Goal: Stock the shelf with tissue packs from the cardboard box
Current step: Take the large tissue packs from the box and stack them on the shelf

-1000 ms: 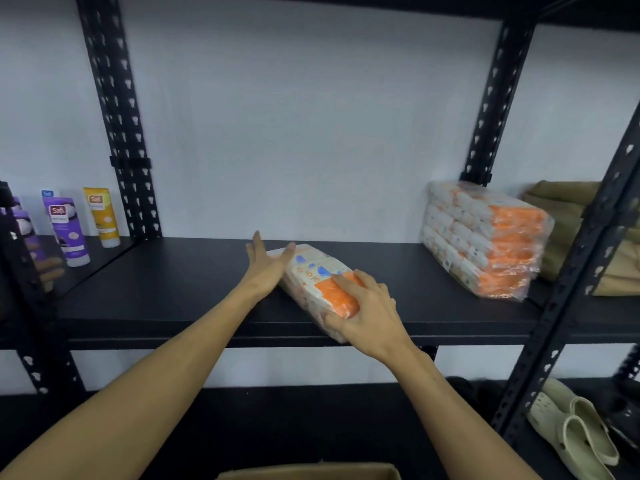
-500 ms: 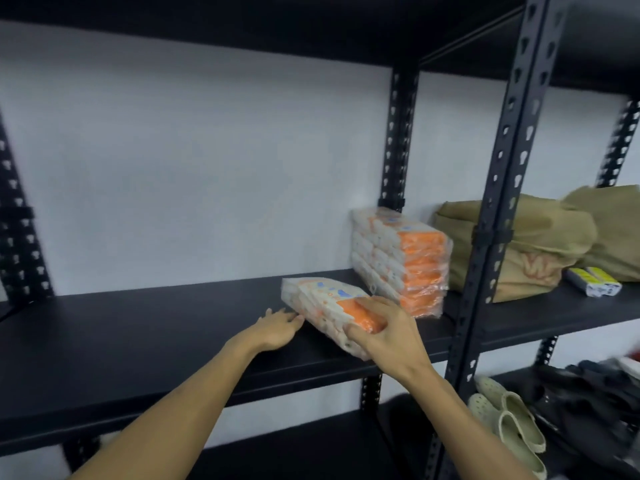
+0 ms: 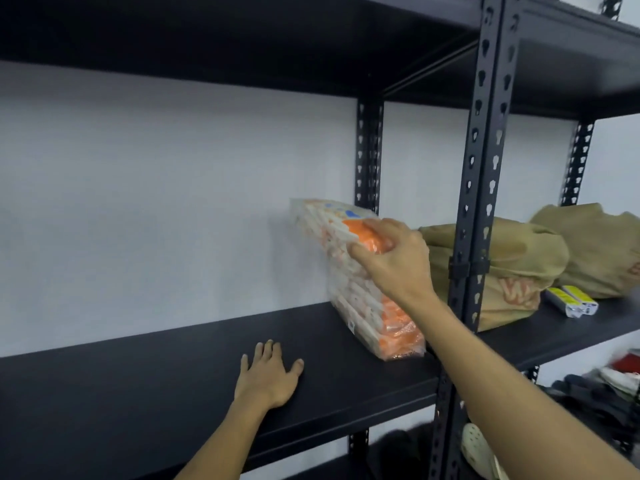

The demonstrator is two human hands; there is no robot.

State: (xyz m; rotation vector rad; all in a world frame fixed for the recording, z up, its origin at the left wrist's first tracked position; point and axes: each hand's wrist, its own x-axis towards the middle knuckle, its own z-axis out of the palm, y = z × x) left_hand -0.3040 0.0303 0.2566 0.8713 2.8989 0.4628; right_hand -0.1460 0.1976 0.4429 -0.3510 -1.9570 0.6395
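A stack of orange-and-white tissue packs point(image 3: 360, 306) stands on the black shelf point(image 3: 173, 386) near the right upright. On top of the stack lies another tissue pack point(image 3: 332, 220), and my right hand point(image 3: 391, 258) grips its near end with curled fingers. My left hand point(image 3: 268, 375) rests flat on the shelf board, fingers spread, well to the left of the stack and holding nothing. The cardboard box is out of view.
A black perforated upright point(image 3: 485, 188) stands just right of the stack. Beyond it lie tan cloth bags point(image 3: 512, 271) and small yellow-and-white boxes point(image 3: 571, 301). Shoes point(image 3: 481, 452) sit on the level below. An upper shelf board point(image 3: 242, 36) hangs overhead.
My right hand has carried the tissue pack rightward and up onto the stack. My left hand let go of it and now lies flat on the shelf. The view swung right.
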